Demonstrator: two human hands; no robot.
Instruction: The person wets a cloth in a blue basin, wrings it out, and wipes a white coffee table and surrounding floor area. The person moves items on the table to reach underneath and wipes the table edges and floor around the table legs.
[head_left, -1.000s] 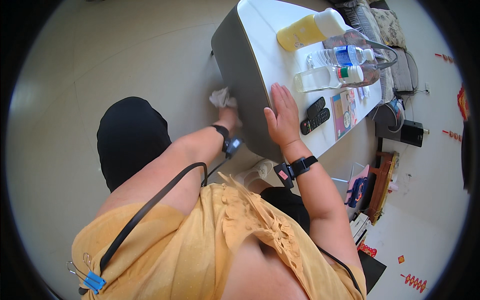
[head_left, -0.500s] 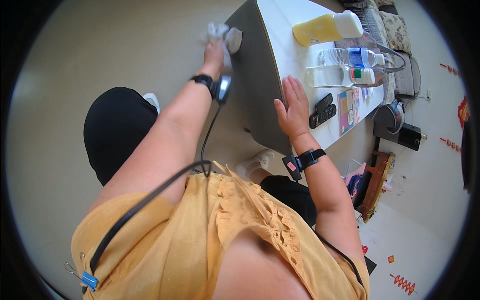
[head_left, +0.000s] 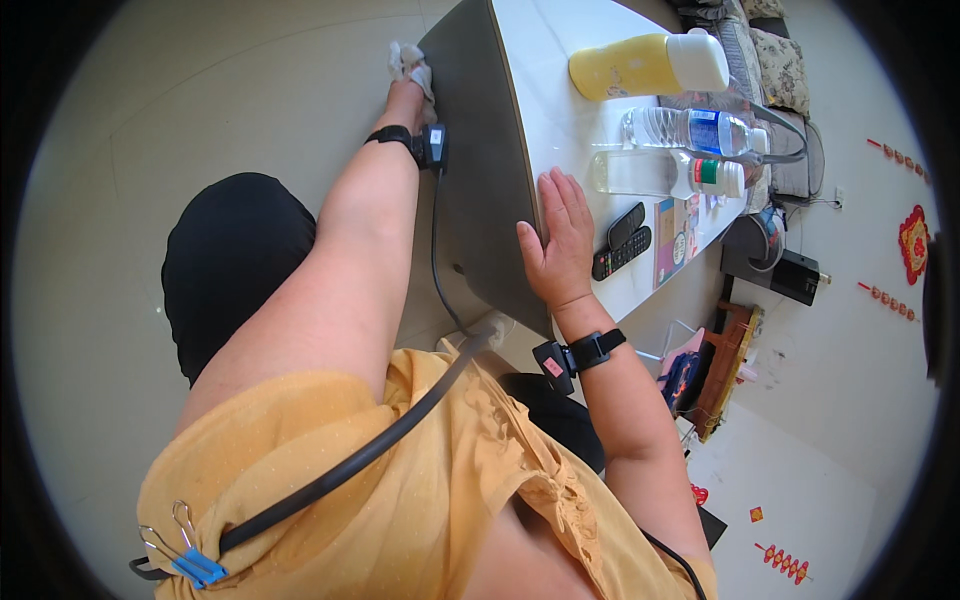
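Note:
My left hand [head_left: 404, 100] is closed round a crumpled white cloth [head_left: 410, 62], which meets the dark grey side [head_left: 470, 150] of a table near its far edge. Part of the cloth is hidden by the fingers. On the white tabletop [head_left: 545, 110], my right hand [head_left: 562, 240] lies flat near the rim, fingers stretched and thumb apart, holding nothing. Just right of it are two black remote controls, the larger one [head_left: 621, 253] touching or overlapping the smaller one [head_left: 627, 225].
Beyond the right hand stand a yellow bottle with a white lid [head_left: 625, 68], a blue-labelled water bottle [head_left: 665, 130] and a clear bottle [head_left: 640, 173]. A printed booklet [head_left: 672, 240] lies by the remotes. A black cable [head_left: 437, 230] hangs from my left wrist, beside the table.
My left hand has moved a little left and farther along the table's side with the cloth. My right hand stays flat on the tabletop; the whole view has shifted slightly.

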